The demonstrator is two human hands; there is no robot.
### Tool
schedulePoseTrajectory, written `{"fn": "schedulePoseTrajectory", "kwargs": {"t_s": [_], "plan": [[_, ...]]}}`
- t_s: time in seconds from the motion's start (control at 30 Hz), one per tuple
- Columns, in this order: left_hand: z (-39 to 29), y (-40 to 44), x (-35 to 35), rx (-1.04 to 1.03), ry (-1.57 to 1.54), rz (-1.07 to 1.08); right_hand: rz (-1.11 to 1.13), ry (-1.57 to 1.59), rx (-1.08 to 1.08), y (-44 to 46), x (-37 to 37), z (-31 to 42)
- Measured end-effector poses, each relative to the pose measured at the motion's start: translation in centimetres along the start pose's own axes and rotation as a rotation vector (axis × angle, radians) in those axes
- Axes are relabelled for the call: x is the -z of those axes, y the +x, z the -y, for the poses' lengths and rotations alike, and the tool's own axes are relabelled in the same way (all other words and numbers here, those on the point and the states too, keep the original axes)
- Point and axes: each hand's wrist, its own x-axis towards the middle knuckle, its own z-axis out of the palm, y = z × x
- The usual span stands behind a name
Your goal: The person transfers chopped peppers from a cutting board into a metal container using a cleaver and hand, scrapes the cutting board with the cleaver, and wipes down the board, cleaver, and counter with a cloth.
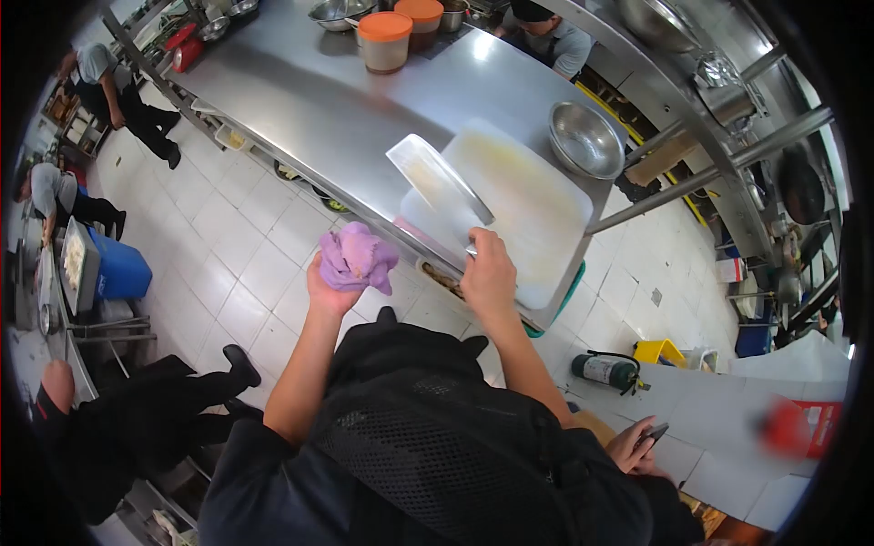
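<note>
My left hand [335, 289] is closed around a bunched purple cloth [357, 258], held up in front of the table's near edge. With fingers wrapped round its handle, my right hand [489, 278] grips a cleaver [435, 177]. The broad, shiny blade points away from me and to the left, over the near left part of a white cutting board [537, 218]. Whether the blade touches the board I cannot tell. Yellowish stains mark the board's surface. Cloth and cleaver are apart.
A steel bowl [586, 139] sits right of the board. Orange-lidded tubs [383, 47] stand at the table's far side. A metal rail [710, 168] runs at right. A fire extinguisher [605, 371] is on the floor. Several people are around, one beside me holding a phone [652, 433].
</note>
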Motion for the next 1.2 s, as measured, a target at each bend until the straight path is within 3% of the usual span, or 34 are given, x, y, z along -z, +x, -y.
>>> {"fn": "schedulePoseTrajectory", "kwargs": {"t_s": [0.13,0.2,0.33,0.53,0.7,0.93,1.0,1.03,1.1,1.13,1.2], "plan": [[-2.1,0.8,-0.8,0.099,0.026,0.159,0.057,-0.016,-0.025,0.0,-0.4,2.2],[-1.1,1.0,-4.1,-0.052,0.154,-0.148,0.085,0.031,-0.054,-0.3,-0.6,3.3],[-0.4,2.4,-4.4,-0.043,0.063,-0.125,0.122,0.123,-0.067,-0.3,-0.8,5.4],[-0.5,3.7,-5.8,-0.204,-0.017,-0.133,0.138,0.287,-0.093,0.1,-0.5,6.6],[-0.9,3.3,-7.7,-0.247,0.024,-0.084,0.081,0.279,-0.170,1.0,1.0,4.5],[2.4,5.9,-11.3,-0.143,0.270,0.032,-0.062,0.274,-0.333,-0.4,4.3,-0.9],[1.8,6.2,-13.2,-0.115,0.472,0.236,-0.080,0.275,-0.407,-1.0,5.8,-1.7],[1.5,5.7,-15.2,-0.110,0.485,0.239,-0.089,0.284,-0.413,-1.4,6.3,-2.2],[0.8,3.8,-20.4,-0.552,1.291,0.330,-0.106,0.262,-0.460,-2.3,7.0,-3.1],[0.0,3.1,-22.1,-0.549,1.313,0.328,-0.118,0.268,-0.438,-2.6,7.3,-3.3],[-1.7,2.2,-24.9,-0.742,2.064,0.491,-0.127,0.299,-0.424,-3.5,7.0,-4.0]]}}
